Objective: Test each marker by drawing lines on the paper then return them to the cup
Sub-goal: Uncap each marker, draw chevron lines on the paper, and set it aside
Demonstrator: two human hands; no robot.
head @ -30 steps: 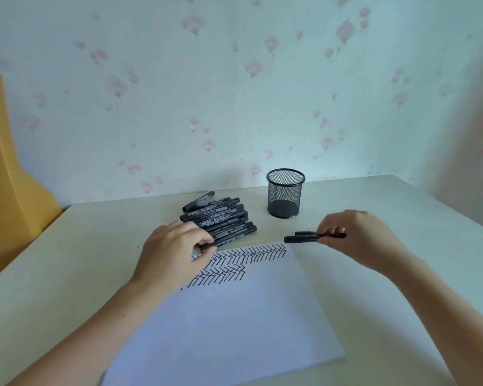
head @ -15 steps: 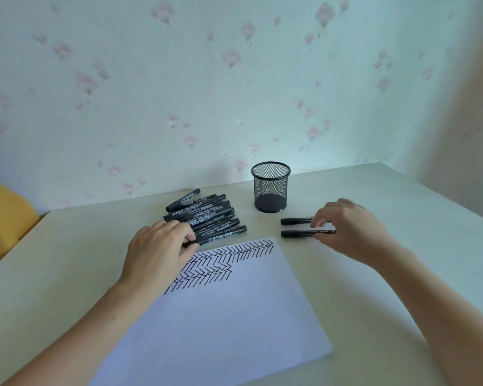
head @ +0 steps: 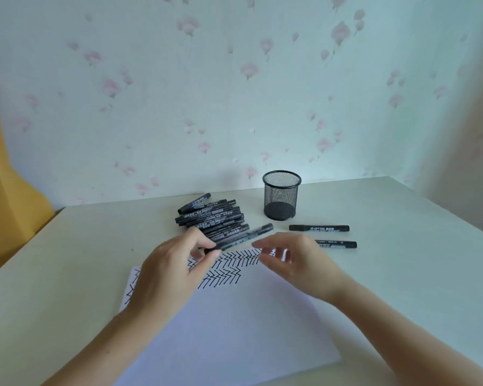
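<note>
Left hand pinches one marker, its near end hidden by fingers, its long axis slanting up-right from the grip toward the cup. Right hand, blurred, hovers open over the paper, covering part of a marker on the table; floral wall behind.

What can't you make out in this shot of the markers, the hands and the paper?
Head view only:
- Right hand: motion-blurred, finger pose unclear.
- Nearer loose marker: one end hidden behind that hand.
- Paper: some drawn lines covered by left hand.
- Held marker: print blurred.
</note>
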